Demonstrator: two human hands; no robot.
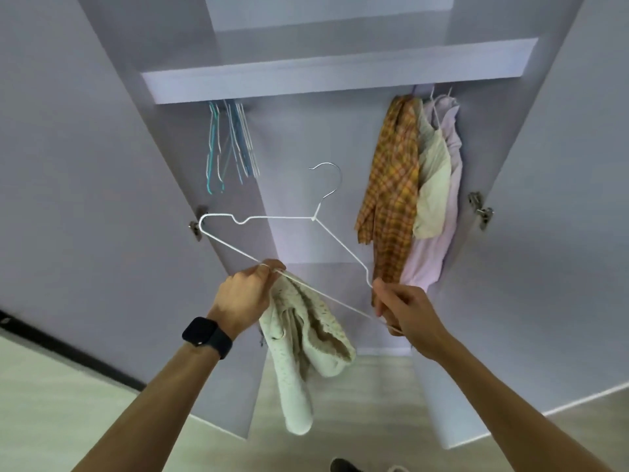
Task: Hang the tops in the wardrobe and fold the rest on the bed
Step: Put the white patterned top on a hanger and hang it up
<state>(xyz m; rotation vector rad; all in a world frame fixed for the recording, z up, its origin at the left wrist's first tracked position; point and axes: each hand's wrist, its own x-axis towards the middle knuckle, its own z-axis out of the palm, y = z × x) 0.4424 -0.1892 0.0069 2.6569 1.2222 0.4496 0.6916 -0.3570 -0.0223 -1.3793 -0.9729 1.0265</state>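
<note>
**White hanger [282, 218] and cream knit top [306, 338] held before the open wardrobe [102, 131]**

The left hand [248, 294], a dark watch [200, 332] on its wrist, has its fingers [272, 267] curled round the hanger's lower wire, and the cream knit top is bunched in the same grip; the top hangs down below the hand, one sleeve trailing toward the floor [374, 403]. The right hand [405, 311] pinches the hanger's right corner between thumb and fingertips; the hook points up toward the shelf [340, 73]. Inside the wardrobe, a cluster of bare wire hangers [228, 141] hangs under the shelf on the left; on the right hang an orange plaid shirt [391, 185], a pale cream top [434, 172] and a lilac garment [442, 233], touching one another. Both doors stand wide open; a metal hinge [480, 209] shows on the right door.
</note>
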